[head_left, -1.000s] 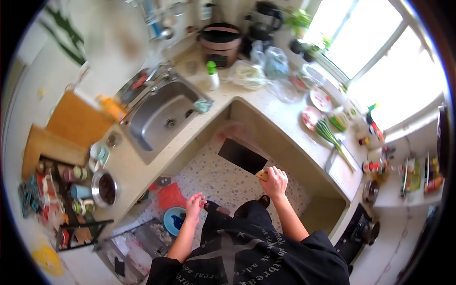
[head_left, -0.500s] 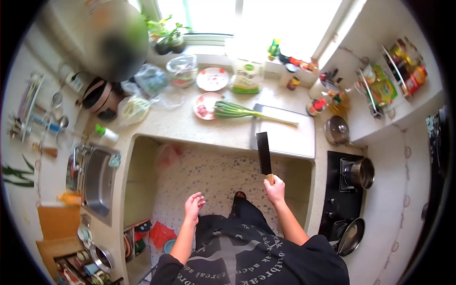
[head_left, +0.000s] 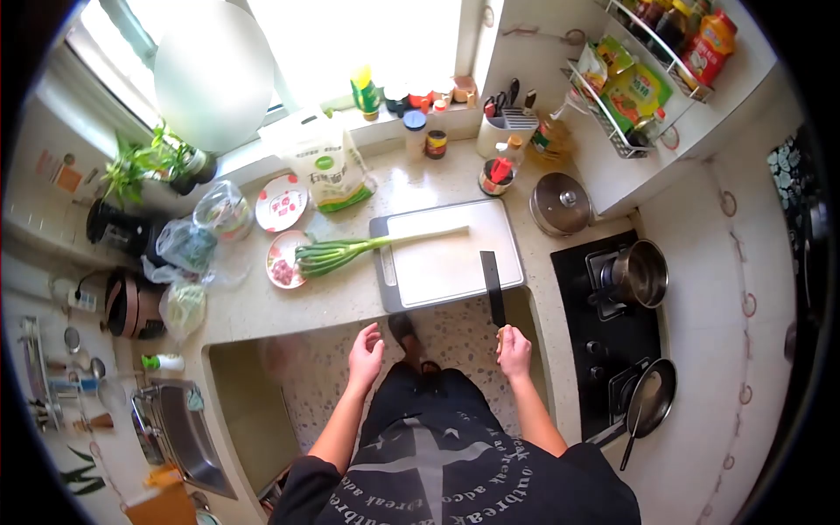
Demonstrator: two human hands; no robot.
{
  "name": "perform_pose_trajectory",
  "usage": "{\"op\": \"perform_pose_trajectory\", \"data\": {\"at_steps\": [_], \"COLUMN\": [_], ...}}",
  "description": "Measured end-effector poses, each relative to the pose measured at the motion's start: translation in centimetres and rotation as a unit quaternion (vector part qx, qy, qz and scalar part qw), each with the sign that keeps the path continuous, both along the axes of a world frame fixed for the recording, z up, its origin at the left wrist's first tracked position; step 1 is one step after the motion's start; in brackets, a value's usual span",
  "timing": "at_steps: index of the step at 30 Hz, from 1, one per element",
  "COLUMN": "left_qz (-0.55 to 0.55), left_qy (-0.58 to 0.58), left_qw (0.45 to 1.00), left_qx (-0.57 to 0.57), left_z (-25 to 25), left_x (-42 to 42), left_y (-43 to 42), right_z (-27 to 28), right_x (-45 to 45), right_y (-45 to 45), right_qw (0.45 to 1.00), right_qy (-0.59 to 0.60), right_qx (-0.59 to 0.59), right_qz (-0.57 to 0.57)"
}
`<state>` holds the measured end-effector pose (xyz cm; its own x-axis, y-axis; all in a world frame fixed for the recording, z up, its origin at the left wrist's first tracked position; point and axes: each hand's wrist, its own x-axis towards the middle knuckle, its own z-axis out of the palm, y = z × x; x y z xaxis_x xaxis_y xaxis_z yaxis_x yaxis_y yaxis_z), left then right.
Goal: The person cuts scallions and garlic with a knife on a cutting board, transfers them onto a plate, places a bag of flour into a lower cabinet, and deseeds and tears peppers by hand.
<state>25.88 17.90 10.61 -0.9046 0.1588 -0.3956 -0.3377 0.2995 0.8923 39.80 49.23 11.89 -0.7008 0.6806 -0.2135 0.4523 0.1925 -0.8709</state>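
Note:
My right hand (head_left: 514,352) is wrapped round the wooden handle of a kitchen knife (head_left: 493,287) with a broad dark blade. The blade points forward, its far end over the near right part of a white cutting board (head_left: 437,262) with a grey edge. My left hand (head_left: 366,354) is held in front of the counter, its fingers slightly apart and holding nothing. A bunch of green onions (head_left: 350,252) lies across the board, white ends to the right. Its green tops reach the plate with pieces of meat (head_left: 283,261).
A patterned plate (head_left: 282,203), a flour bag (head_left: 329,166) and plastic bags (head_left: 185,245) stand on the counter. A lidded pot (head_left: 560,204) sits at the right, near the stove (head_left: 604,341) with a saucepan (head_left: 641,273) and a frying pan (head_left: 652,395). The sink (head_left: 194,437) is at the left.
My view has turned to the right and I am closer to the counter. The knife in my right hand now overlaps the cutting board. My left hand is still empty.

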Motion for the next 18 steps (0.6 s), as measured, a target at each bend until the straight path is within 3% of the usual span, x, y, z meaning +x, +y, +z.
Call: {"op": "perform_pose_trajectory", "data": {"at_steps": [4, 8, 12, 18], "left_qz": [-0.117, -0.169, -0.210, -0.328], "left_qy": [0.165, 0.324, 0.389, 0.416], "left_qw": [0.970, 0.915, 0.880, 0.806], "left_qx": [-0.137, -0.173, -0.174, -0.264], "left_z": [-0.3, -2.3, -3.8, -6.0], "left_x": [-6.3, -12.3, -17.5, -22.8], "left_y": [4.6, 9.4, 14.7, 21.5], "right_z": [0.0, -0.8, -1.0, -0.7], "right_x": [-2.2, -5.3, -8.1, -10.8], "right_y": [1.6, 3.4, 4.7, 5.4], "right_qw": [1.000, 0.998, 0.998, 0.999], "right_qy": [-0.010, -0.013, -0.017, -0.006], "right_qx": [0.023, 0.052, 0.050, 0.045], "right_qz": [-0.017, -0.023, -0.019, -0.017]}}
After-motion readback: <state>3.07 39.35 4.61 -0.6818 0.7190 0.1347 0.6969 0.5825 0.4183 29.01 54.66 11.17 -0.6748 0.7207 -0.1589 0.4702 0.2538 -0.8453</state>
